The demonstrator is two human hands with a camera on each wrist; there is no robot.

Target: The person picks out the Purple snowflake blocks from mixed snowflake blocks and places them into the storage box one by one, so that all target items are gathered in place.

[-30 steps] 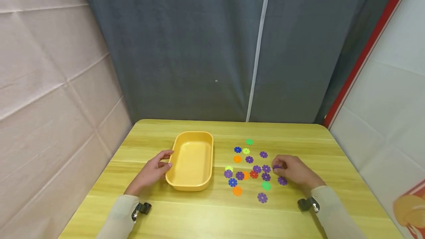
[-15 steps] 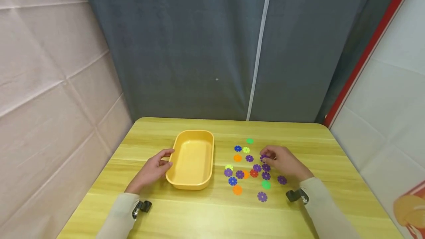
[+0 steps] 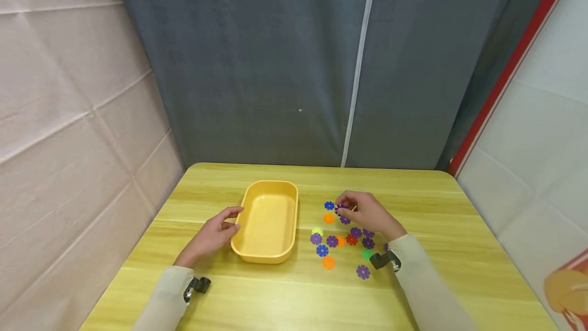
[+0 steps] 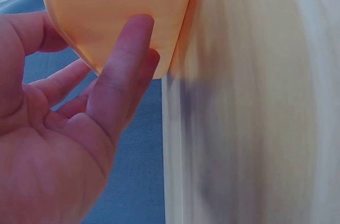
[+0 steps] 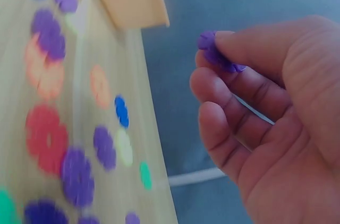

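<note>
The right hand holds a small purple flower disc pinched between thumb and forefinger, above the far part of the scattered discs on the right half of the yellow table. The pinch takes only the edge of the disc, so I think it can slip out easily. If it falls, it would land among the other purple discs and be hard to tell apart from them.

The left hand rests with relaxed fingers against the near-left side of the yellow tray. It does not clasp the tray, only touches the wall. The tray is light plastic, I guess, so a push from this hand could slide it to the right, toward the discs.

The right sleeve lies low over the near discs, and the green one is partly hidden under the wrist. When the arm travels to the left, the sleeve or the black wrist camera may drag some discs, even over the near edge of the table.

The wrist views are blurred, so fine details I cannot tell.
</note>
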